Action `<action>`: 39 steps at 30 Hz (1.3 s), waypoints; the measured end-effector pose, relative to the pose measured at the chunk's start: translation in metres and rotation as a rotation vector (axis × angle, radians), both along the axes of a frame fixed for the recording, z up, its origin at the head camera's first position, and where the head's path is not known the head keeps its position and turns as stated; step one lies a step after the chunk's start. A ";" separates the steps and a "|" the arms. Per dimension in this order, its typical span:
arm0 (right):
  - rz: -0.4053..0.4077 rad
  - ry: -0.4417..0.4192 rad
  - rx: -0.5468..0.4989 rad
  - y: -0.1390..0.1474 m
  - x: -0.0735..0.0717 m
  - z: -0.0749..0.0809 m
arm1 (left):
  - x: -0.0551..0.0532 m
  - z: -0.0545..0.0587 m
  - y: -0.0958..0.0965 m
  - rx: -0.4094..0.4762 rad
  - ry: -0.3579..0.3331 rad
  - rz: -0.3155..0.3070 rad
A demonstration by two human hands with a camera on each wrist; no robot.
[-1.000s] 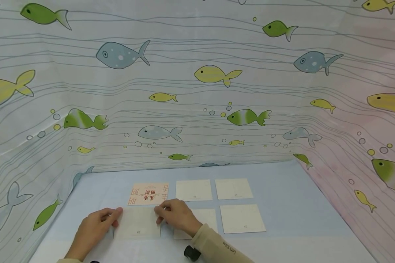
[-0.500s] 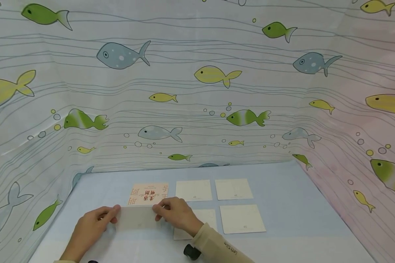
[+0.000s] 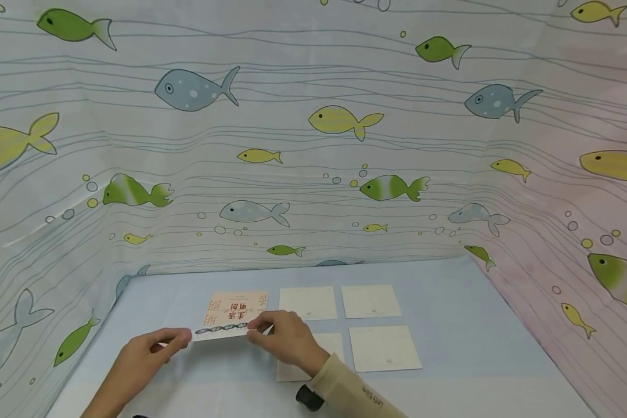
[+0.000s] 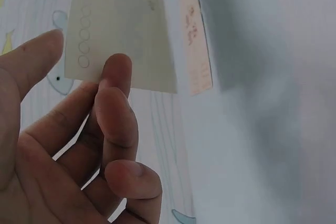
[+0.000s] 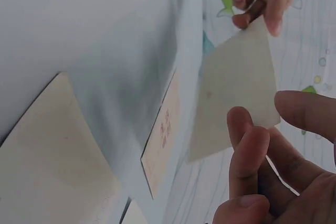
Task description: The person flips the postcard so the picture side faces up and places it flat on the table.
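Both hands hold a postcard up off the table, its plain back toward the wrist cameras. In the head view the postcard (image 3: 221,334) is steeply tilted, showing a narrow strip of its front with a dark pattern. My left hand (image 3: 151,354) pinches its left end, and my right hand (image 3: 287,339) pinches the right end. Printed circles run along one edge of the postcard (image 4: 123,24) in the left wrist view. Just behind it lies a peach postcard (image 3: 232,306) with red characters, face up, its near edge partly hidden.
Pale cards lie face down to the right: two in the back row (image 3: 307,303) (image 3: 371,301), and a front-row card (image 3: 386,348). Another card (image 3: 331,343) is partly covered by my right arm. A fish-patterned cloth (image 3: 313,174) rises behind the table (image 3: 449,325).
The postcard lay flat at the front left, both hands at its far corners. Its near side has been swung up off the table, so part of its patterned front now shows.
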State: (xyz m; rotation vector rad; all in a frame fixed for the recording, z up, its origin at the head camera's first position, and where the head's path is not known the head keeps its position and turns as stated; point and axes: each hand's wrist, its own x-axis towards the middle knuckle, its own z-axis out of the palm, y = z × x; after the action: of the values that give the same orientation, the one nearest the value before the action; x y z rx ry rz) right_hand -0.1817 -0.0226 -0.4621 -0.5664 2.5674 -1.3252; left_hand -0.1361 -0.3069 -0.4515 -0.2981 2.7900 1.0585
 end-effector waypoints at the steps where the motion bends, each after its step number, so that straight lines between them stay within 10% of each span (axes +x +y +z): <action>1: -0.004 0.008 0.010 0.000 0.001 -0.001 | 0.000 0.000 0.000 -0.014 0.003 -0.005; 13: 0.018 0.156 0.151 -0.002 0.014 -0.006 | 0.011 -0.004 0.004 -0.100 0.070 -0.057; 39: 0.140 0.223 0.344 -0.008 0.035 -0.024 | 0.020 -0.029 -0.005 -0.099 -0.080 -0.184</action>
State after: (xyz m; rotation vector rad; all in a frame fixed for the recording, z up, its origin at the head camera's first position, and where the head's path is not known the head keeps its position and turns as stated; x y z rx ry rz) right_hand -0.1472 -0.0303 -0.4864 -0.8462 2.7826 -0.7895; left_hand -0.1157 -0.3124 -0.4810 -0.0902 2.7395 0.8505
